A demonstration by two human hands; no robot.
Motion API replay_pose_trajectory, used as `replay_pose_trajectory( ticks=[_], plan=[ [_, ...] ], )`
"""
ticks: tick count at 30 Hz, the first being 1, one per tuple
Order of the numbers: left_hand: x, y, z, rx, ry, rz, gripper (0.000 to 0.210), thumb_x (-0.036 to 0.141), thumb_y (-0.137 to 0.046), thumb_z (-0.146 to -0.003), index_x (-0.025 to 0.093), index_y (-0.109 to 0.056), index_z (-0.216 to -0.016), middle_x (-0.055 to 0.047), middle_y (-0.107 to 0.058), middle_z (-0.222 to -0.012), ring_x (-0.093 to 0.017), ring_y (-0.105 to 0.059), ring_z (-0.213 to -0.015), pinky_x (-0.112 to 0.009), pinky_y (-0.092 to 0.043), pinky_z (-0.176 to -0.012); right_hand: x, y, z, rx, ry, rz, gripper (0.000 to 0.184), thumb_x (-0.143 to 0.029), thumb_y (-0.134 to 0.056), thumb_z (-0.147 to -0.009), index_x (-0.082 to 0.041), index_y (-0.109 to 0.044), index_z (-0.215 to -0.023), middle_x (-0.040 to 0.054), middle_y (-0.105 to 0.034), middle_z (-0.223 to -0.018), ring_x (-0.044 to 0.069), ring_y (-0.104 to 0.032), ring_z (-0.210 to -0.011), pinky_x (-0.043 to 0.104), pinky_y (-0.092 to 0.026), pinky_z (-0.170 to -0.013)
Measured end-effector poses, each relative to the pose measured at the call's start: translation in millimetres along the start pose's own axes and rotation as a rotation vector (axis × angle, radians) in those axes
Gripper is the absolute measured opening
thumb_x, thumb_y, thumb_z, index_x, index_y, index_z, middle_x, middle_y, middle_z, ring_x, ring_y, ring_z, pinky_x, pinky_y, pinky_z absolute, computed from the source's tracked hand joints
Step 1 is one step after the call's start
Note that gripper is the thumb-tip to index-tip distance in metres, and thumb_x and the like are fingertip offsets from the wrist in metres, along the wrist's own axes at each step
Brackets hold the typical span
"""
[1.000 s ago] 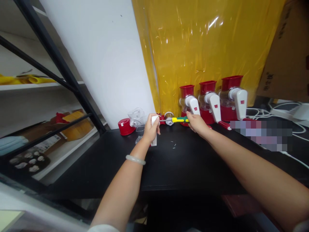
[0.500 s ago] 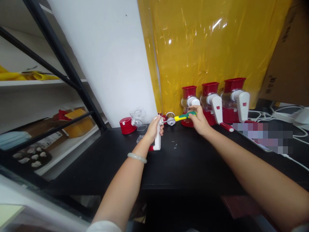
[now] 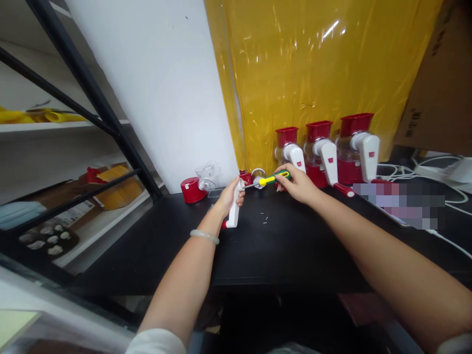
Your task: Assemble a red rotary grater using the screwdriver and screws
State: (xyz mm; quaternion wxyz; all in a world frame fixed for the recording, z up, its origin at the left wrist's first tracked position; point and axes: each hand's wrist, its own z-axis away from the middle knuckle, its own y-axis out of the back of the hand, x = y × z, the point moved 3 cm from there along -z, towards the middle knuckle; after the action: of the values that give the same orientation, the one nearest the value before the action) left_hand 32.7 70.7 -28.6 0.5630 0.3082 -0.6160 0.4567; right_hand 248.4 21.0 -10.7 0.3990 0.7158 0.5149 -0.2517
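Observation:
My left hand (image 3: 229, 197) is wrapped round a white crank handle (image 3: 235, 209), whose red grip points down to the left. In my right hand (image 3: 294, 182) is a screwdriver (image 3: 270, 179) with a yellow and green handle, held level. Its metal tip reaches the round top end of the crank handle; whether it sits on a screw is hidden. Just behind the shaft stands a metal grater drum (image 3: 259, 178). Several small screws or pins (image 3: 264, 219) lie on the black table below my hands.
Three red and white rotary graters (image 3: 319, 152) stand along the back right. At back left are a red base (image 3: 193, 190) and a clear plastic housing (image 3: 208, 172). A blurred-out phone or tablet (image 3: 398, 204) and white cables (image 3: 453, 194) lie at right. Shelving (image 3: 121, 132) borders the left.
The screwdriver has turned in my right hand, whose fingers have closed further round its handle. Both hands have shifted slightly left in view, and the crank handle leans more.

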Motion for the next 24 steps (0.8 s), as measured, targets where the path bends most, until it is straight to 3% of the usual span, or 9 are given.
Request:
replay_pose_trajectory(
  ticks=[9,24],
  plan=[
    [3.2,-1.6,3.2,-0.016,-0.101,-0.038,0.039,0.058,-0.050,-0.093,0.019,-0.050,-0.086,0.008,-0.039,-0.051,-0.006,-0.028,-0.031,-0.016,-0.024,-0.035,-2.5,1.0,1.0,0.040,-0.038,0.105,0.025,-0.045,-0.057,-0.087,-0.020,-0.054,-0.093,-0.0031,-0.059,-0.057,0.012,-0.054,-0.043,0.025,-0.044,-0.049],
    [9.7,-8.2,10.0,-0.108,-0.317,-0.128,0.041,0.061,-0.059,-0.085,0.023,-0.044,-0.088,0.009,-0.040,-0.052,-0.007,-0.030,-0.032,-0.016,-0.025,-0.034,2.2,2.9,-1.6,0.086,-0.182,-0.075,0.037,-0.055,-0.055,-0.087,-0.021,-0.049,-0.075,-0.0035,-0.055,-0.046,0.007,-0.038,-0.028,0.020,-0.027,-0.030]
  ],
)
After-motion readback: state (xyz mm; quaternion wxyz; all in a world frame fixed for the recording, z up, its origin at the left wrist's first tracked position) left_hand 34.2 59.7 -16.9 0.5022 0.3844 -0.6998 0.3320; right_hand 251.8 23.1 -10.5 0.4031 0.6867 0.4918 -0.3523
